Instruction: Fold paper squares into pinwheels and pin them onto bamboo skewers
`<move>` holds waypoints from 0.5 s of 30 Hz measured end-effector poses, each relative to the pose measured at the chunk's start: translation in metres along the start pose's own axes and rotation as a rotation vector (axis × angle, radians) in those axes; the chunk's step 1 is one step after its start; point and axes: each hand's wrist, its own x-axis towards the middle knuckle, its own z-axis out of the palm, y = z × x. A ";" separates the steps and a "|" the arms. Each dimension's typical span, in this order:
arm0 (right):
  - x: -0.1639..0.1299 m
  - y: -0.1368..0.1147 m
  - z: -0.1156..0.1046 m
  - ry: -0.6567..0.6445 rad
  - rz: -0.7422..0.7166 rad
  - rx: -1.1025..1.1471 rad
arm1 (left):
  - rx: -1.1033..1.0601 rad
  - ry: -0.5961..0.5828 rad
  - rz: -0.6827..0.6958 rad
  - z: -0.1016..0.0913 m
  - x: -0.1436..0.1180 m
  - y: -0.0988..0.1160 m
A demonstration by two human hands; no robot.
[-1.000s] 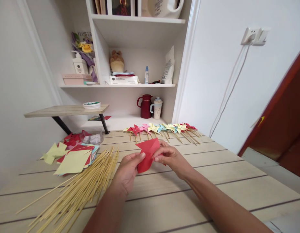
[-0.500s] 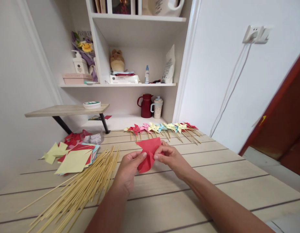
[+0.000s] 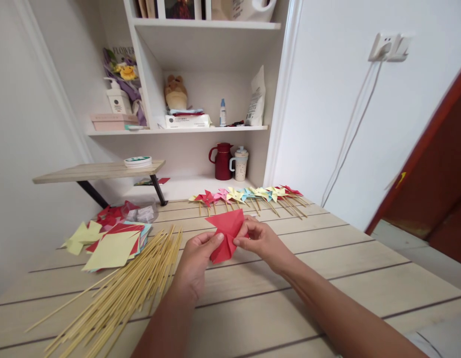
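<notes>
Two bare hands hold a folded piece of red paper [image 3: 227, 233] just above a pale wooden plank counter [image 3: 327, 278], near its middle. The left hand [image 3: 195, 263] pinches the paper's lower left edge, its grip closed on it between thumb and fingers. The right hand [image 3: 262, 241] pinches the right side, its grip likewise clamped on the paper. The fingertips cover the middle fold, so the exact shape of the paper there is hard to make out.

To the left lies a loose bundle of thin bamboo skewers [image 3: 118, 293], their near ends cut off by the bottom edge of the view. Beyond them sits a stack of yellow, red and blue paper squares [image 3: 113, 246]. At the far edge of the counter runs a row of finished paper pinwheels on sticks [image 3: 249, 196], in red, pink, yellow and blue; they overlap, so a count is not possible. Behind stands a white shelf unit [image 3: 200, 129] with a dark red jug [image 3: 222, 161]; its top shelf is cut off. Both forearms run out of the view at the bottom.

Compared with half a second ago, the hands and paper sit slightly higher and further left in the view, and the hold on the paper is unchanged.
</notes>
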 end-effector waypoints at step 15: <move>0.000 0.005 -0.002 -0.028 0.025 0.027 | 0.047 -0.010 0.025 -0.001 0.001 -0.004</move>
